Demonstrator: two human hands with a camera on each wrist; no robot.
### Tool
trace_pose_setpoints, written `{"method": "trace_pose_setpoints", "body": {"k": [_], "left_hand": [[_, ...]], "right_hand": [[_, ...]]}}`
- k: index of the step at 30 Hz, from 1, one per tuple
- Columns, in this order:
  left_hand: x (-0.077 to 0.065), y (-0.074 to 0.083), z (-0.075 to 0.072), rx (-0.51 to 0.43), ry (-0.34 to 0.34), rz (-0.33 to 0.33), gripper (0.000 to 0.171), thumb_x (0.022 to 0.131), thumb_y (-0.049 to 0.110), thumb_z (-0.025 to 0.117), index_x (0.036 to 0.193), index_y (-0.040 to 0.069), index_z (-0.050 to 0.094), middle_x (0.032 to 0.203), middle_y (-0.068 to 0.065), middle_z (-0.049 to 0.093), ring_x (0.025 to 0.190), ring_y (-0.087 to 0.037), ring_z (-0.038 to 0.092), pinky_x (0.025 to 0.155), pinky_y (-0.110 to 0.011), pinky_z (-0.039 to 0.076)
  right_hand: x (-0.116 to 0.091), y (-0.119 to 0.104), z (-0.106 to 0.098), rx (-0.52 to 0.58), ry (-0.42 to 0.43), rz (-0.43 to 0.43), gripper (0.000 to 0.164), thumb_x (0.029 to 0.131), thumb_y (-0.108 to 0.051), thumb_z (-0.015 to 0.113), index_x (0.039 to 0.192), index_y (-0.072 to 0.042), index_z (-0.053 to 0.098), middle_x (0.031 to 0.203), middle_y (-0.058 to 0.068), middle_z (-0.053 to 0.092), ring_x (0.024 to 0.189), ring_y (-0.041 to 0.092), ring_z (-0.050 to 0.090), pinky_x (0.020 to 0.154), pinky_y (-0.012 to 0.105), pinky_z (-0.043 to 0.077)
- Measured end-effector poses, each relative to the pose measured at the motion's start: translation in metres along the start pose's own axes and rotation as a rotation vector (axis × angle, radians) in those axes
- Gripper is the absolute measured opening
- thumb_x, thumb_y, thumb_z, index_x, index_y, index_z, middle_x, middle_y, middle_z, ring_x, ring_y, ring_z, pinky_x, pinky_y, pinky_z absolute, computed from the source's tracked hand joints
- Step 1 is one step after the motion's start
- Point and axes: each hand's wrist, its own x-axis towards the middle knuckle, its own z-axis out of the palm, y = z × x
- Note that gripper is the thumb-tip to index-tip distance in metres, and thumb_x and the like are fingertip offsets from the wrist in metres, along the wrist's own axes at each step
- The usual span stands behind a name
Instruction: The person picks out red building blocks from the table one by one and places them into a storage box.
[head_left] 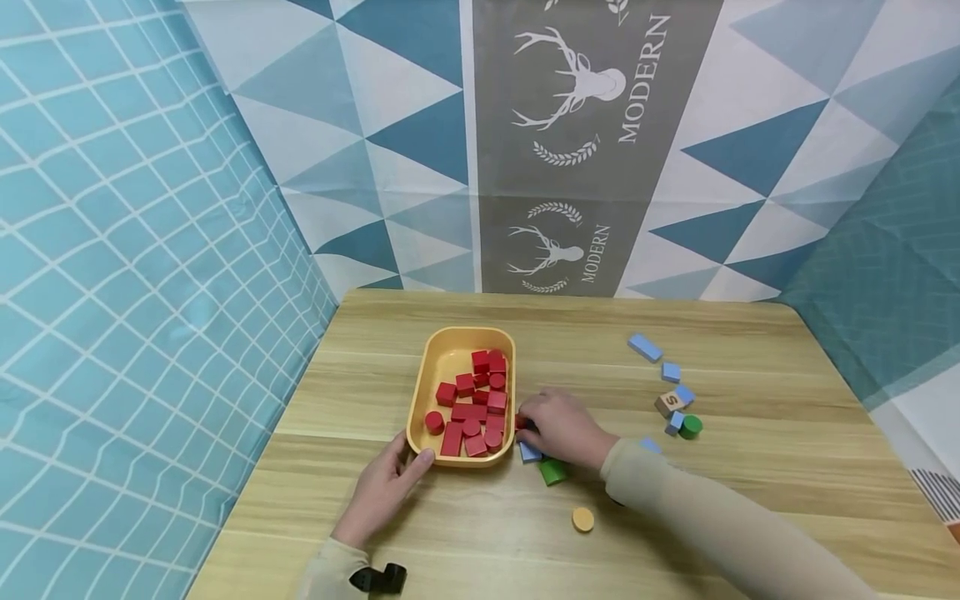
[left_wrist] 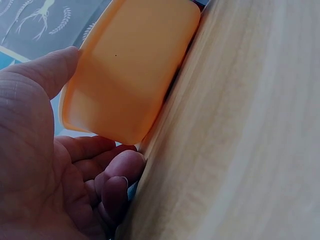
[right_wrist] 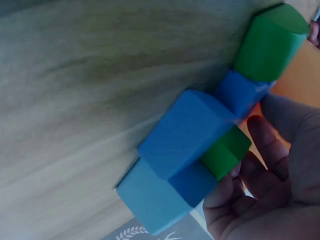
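An orange tray [head_left: 442, 362] holds several red blocks [head_left: 468, 412] of mixed shapes. My left hand [head_left: 386, 483] grips its near left corner, thumb against the rim and fingers curled by the corner's underside in the left wrist view. Just outside the tray's right wall, my right hand [head_left: 562, 425] pinches a small red block [head_left: 520, 422], mostly hidden by the fingers. Close by lie a blue block [head_left: 529, 452] and a green rounded block [head_left: 552, 472]. The right wrist view has a larger blue block [right_wrist: 187, 132] and a small green block [right_wrist: 227, 152] near the fingertips.
A yellow disc [head_left: 582, 520] lies nearer the front. Farther right are a long blue block [head_left: 645, 347], a wooden letter cube [head_left: 670, 404], a green cylinder [head_left: 691, 427] and several small blue blocks. Patterned cloth hangs behind the wooden table [head_left: 750, 500].
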Motion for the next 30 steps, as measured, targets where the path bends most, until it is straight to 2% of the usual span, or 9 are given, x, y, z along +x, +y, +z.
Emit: {"method": "trace_pose_setpoints", "body": {"k": [5,8,11,13,18,20,23,26,30], "left_hand": [[0.0,0.0,0.0,-0.01,-0.002,0.008,0.064,0.096,0.043,0.063,0.15,0.015,0.042,0.082,-0.001,0.06,0.066,-0.017,0.051,0.056,-0.03,0.044],[0.0,0.0,0.001,-0.014,-0.002,0.009,0.065,0.096,0.044,0.062,0.151,0.015,0.042,0.086,-0.001,0.061,0.066,-0.017,0.051,0.056,-0.03,0.044],[0.0,-0.001,0.001,-0.012,-0.001,0.008,0.065,0.096,0.044,0.062,0.151,0.015,0.041,0.086,-0.001,0.061,0.066,-0.017,0.051,0.056,-0.03,0.044],[0.0,-0.001,0.001,-0.013,-0.002,0.007,0.065,0.096,0.044,0.062,0.151,0.015,0.041,0.086,-0.001,0.061,0.066,-0.017,0.051,0.056,-0.03,0.045],[-0.001,-0.002,-0.001,-0.015,0.002,0.001,0.065,0.096,0.044,0.062,0.151,0.015,0.041,0.084,-0.002,0.06,0.065,-0.017,0.051,0.056,-0.03,0.044],[-0.001,-0.002,-0.002,-0.013,0.006,0.001,0.066,0.096,0.045,0.062,0.151,0.015,0.041,0.083,-0.002,0.06,0.064,-0.017,0.05,0.055,-0.03,0.044],[-0.001,-0.003,-0.002,-0.008,0.006,0.006,0.067,0.096,0.047,0.062,0.151,0.016,0.04,0.082,-0.001,0.06,0.063,-0.017,0.05,0.054,-0.029,0.044],[-0.001,-0.002,-0.002,-0.005,0.007,0.009,0.067,0.096,0.047,0.062,0.151,0.016,0.04,0.079,-0.002,0.059,0.062,-0.017,0.05,0.053,-0.029,0.044],[0.0,0.0,-0.001,-0.015,0.006,0.001,0.066,0.096,0.045,0.063,0.151,0.015,0.041,0.087,-0.002,0.061,0.064,-0.017,0.05,0.055,-0.03,0.045]], "right_hand": [[0.002,-0.001,0.003,-0.03,-0.012,0.036,0.013,0.09,-0.034,0.072,0.092,-0.021,0.07,0.092,-0.007,0.07,0.092,0.015,0.06,0.096,0.046,0.045],[0.004,0.002,0.001,-0.019,0.013,0.026,0.01,0.09,-0.031,0.071,0.087,-0.021,0.069,0.081,-0.008,0.067,0.079,0.013,0.058,0.085,0.042,0.049],[0.009,0.01,-0.007,0.005,0.077,0.03,0.009,0.089,-0.027,0.072,0.083,-0.02,0.069,0.073,-0.009,0.064,0.069,0.011,0.053,0.071,0.037,0.049],[0.014,0.017,-0.015,0.022,0.128,0.076,0.008,0.088,-0.025,0.072,0.082,-0.02,0.069,0.073,-0.01,0.064,0.066,0.01,0.051,0.067,0.035,0.048],[0.035,0.028,-0.042,0.137,0.256,0.289,0.009,0.091,-0.029,0.07,0.086,-0.021,0.07,0.072,-0.007,0.064,0.06,0.013,0.05,0.052,0.033,0.044],[0.047,0.024,-0.05,0.181,0.314,0.307,0.011,0.092,-0.03,0.069,0.088,-0.021,0.07,0.074,-0.005,0.066,0.063,0.016,0.055,0.052,0.034,0.047],[0.067,0.01,-0.051,0.169,0.346,0.255,0.012,0.093,-0.031,0.069,0.089,-0.021,0.07,0.079,-0.005,0.067,0.068,0.014,0.058,0.056,0.033,0.049],[0.088,-0.007,-0.042,0.099,0.298,0.156,0.012,0.092,-0.033,0.07,0.09,-0.021,0.07,0.081,-0.007,0.067,0.071,0.012,0.056,0.06,0.031,0.05],[0.113,-0.023,-0.027,-0.025,0.228,0.051,0.013,0.091,-0.033,0.07,0.087,-0.021,0.07,0.079,-0.009,0.067,0.073,0.012,0.054,0.069,0.033,0.05]]}}
